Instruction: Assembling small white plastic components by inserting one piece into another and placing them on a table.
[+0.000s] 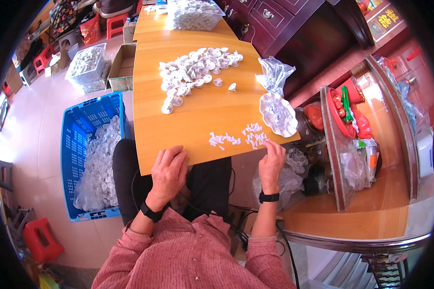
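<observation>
My left hand (168, 173) is at the near edge of the wooden table, its fingers curled and close together. Whatever they may hold is hidden. At the table's near right corner my right hand (272, 166) has its fingertips drawn together beside a small heap of tiny white plastic pieces (253, 134); I cannot make out anything between them. A second little heap of tiny white pieces (223, 139) lies just left of it. Farther back spreads a large pile of white round, stemmed plastic parts (190, 72). A scalloped white dish (290, 129) holds more small pale pieces.
A clear plastic bag (276, 73) lies behind the dish. At the table's far end stands a clear tub of white parts (194, 17). Left of my legs, a blue crate (71, 159) holds bagged parts. Right is a shelf unit (332, 159); a red stool (42, 240) stands lower left.
</observation>
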Motion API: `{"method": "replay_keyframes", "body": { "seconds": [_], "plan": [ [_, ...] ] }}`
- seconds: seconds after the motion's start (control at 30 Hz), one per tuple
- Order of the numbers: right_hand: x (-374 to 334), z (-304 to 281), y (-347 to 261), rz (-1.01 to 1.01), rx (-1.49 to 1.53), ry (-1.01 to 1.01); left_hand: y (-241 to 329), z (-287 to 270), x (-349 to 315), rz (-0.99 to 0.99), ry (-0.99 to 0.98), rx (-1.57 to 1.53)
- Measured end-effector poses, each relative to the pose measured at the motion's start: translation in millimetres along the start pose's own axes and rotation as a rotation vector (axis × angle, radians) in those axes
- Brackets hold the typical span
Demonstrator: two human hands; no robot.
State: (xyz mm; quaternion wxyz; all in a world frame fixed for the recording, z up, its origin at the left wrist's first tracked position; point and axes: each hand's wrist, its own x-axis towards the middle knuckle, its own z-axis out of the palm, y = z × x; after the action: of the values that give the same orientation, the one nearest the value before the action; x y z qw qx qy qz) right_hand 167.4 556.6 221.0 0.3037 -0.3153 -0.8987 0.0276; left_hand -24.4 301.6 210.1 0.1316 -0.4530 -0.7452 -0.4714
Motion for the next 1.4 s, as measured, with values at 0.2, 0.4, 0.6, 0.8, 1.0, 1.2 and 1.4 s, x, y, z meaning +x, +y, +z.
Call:
{"method": "replay_keyframes", "body": {
  "seconds": [0.2,0.4,0.6,0.8,1.0,1.2,1.4],
  "plan": [
    [2.5,4.8,6.1,0.011,-0.117,-0.037,-1.1,1.9,-0.8,0.0,0.003,-0.003],
    [18.3,8.3,-8.7,-0.044,-0.131,-0.139,-2.4,-1.4,-2.0,0.009,0.004,-0.013],
    [19.8,6.9,3.3,-0.023,-0.075,-0.074,-2.9,-1.3,-3.1,0.01,0.004,-0.023],
    [6.6,2.0,8.5,-0.039,-0.115,-0.097,-4.8,-4.4,-3.9,0.027,0.009,-0.029],
    [3.1,1.0,-5.8,-0.003,-0.072,-0.037,-5.7,-4.0,-4.6,0.025,-0.004,-0.025],
    [4.7,5.4,-10.2,-0.049,-0.008,0.007,-6.6,2.3,-2.2,0.04,-0.022,-0.017],
    [9.1,0.8,-30.6,0.039,0.148,0.126,-5.2,2.1,-0.7,0.04,-0.001,0.012]
  ]
}}
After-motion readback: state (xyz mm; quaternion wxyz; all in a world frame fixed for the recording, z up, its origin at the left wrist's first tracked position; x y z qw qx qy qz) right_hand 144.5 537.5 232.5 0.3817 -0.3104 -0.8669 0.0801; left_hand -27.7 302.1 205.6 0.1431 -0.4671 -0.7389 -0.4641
